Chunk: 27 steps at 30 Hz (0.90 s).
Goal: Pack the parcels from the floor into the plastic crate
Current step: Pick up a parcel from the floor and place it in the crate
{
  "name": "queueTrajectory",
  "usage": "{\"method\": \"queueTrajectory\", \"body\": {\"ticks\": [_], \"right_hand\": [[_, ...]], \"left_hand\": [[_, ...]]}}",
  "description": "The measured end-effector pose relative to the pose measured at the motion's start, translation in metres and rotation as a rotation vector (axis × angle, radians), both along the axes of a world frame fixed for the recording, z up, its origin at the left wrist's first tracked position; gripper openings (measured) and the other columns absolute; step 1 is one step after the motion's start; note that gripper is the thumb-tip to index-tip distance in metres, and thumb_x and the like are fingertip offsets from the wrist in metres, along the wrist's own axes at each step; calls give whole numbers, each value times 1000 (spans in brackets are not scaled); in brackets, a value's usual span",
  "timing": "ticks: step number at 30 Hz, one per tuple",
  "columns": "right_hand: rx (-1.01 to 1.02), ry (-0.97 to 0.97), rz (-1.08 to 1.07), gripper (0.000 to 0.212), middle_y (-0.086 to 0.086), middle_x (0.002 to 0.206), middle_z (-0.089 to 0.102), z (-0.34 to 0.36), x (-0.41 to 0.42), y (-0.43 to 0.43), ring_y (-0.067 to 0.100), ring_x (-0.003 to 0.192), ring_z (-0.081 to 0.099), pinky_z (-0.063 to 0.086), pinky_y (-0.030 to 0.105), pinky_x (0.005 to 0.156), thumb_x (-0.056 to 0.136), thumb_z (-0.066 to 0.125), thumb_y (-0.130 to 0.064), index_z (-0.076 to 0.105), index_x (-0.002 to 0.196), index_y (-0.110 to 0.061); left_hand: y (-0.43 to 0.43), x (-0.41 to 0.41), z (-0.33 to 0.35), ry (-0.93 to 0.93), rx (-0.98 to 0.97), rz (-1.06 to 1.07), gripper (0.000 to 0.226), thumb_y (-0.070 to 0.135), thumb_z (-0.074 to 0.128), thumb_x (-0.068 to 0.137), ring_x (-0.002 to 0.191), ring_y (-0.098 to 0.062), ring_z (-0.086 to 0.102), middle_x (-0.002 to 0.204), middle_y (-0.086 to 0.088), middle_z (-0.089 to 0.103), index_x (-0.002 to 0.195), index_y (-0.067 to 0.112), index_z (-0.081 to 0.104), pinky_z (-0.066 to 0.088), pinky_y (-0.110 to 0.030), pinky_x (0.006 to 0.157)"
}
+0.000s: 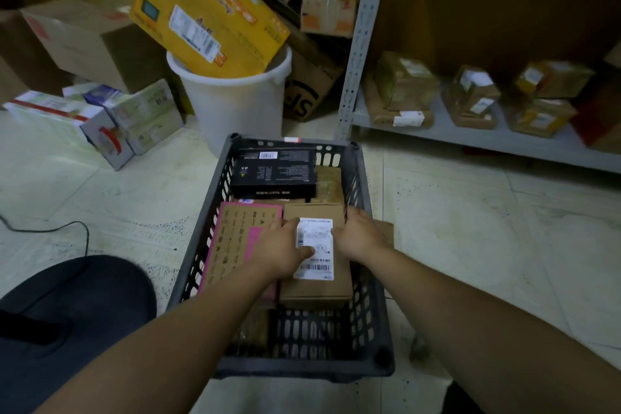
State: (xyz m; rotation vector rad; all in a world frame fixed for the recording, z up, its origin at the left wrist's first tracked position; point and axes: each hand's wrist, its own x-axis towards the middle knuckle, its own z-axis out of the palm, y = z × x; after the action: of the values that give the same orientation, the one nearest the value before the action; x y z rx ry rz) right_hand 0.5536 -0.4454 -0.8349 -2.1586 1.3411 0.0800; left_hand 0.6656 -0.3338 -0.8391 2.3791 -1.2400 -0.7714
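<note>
Right hand fingers (hidden) behind brown parcel

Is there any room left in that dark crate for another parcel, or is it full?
The plastic crate has one bare patch: its near end, between the near wall and the brown labelled box under the left hand and right hand. Beyond that it is crowded: the pink-edged box on the left, the black box at the far end.

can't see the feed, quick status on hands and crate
Left hand and right hand both flat on labelled brown parcel. Parcel inside grey crate, beside pink-edged box. Nothing blocking.
</note>
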Motion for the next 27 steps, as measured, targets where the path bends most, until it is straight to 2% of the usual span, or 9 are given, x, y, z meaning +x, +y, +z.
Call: {"method": "queueTrajectory", "body": {"ticks": [2, 5, 8, 11, 15, 20, 24, 27], "right_hand": [[-29, -7, -23, 48, 11, 138, 45, 15, -8, -5, 29, 120, 49, 41, 32, 90, 95, 48, -35, 41, 137, -13], [-66, -35, -85, 52, 14, 141, 44, 30, -19, -15, 31, 124, 47, 41, 36, 102, 95, 48, -37, 39, 140, -12], [-93, 7, -130, 60, 14, 150, 35, 44, -36, -23, 31, 134, 38, 34, 33, 106, 98, 45, -37, 28, 148, -8], [-91, 62, -173, 59, 13, 149, 36, 50, -63, -26, 30, 134, 39, 35, 32, 103, 98, 45, -37, 29, 147, -8], [-62, 138, -201, 65, 14, 151, 36, 42, -101, -48, 30, 134, 40, 36, 32, 102, 97, 47, -41, 26, 149, -8], [-26, 104, -229, 65, 13, 152, 34, 9, -136, -101, 30, 136, 37, 34, 34, 105, 97, 46, -41, 25, 149, -8], [29, 75, -187, 65, 14, 152, 35, -31, -155, -142, 30, 137, 37, 34, 34, 106, 98, 46, -41, 25, 149, -6], [90, 45, -132, 66, 13, 151, 36, -63, -159, -166, 30, 137, 37, 34, 33, 105, 97, 46, -41, 25, 149, -6]], "left_hand": [[-12, -1, 10, 56, -43, -40, 75, 41, 61, 86, 136, -26, 34, 153, -7, 28, 148, 17, 27, 33, -37, 110], [-30, -5, 22, 53, -81, -138, 73, 40, 58, 89, 141, -26, 26, 155, -7, 24, 149, 15, 24, 26, -35, 112], [-47, -17, 33, 101, -147, -201, 68, 36, 59, 89, 139, -25, 29, 152, -8, 28, 147, 14, 29, 28, -31, 109], [-60, -39, 38, 175, -214, -276, 64, 30, 62, 88, 135, -25, 35, 146, -8, 35, 144, 14, 35, 31, -31, 109], [-83, -88, 31, 209, -190, -331, 74, 31, 60, 89, 144, -23, 18, 158, -6, 16, 150, 13, 21, 20, -33, 117], [-127, -139, -5, 290, -100, -197, 79, 34, 58, 90, 146, -23, 11, 159, -5, 8, 151, 14, 13, 16, -35, 119], [-151, -163, -44, 250, 7, -68, 75, 35, 57, 90, 139, -29, 27, 155, -11, 19, 149, 9, 20, 29, -40, 114], [-170, -169, -69, 272, 97, 92, 70, 28, 55, 91, 141, -31, 24, 154, -13, 21, 148, 8, 20, 26, -36, 113]]}}
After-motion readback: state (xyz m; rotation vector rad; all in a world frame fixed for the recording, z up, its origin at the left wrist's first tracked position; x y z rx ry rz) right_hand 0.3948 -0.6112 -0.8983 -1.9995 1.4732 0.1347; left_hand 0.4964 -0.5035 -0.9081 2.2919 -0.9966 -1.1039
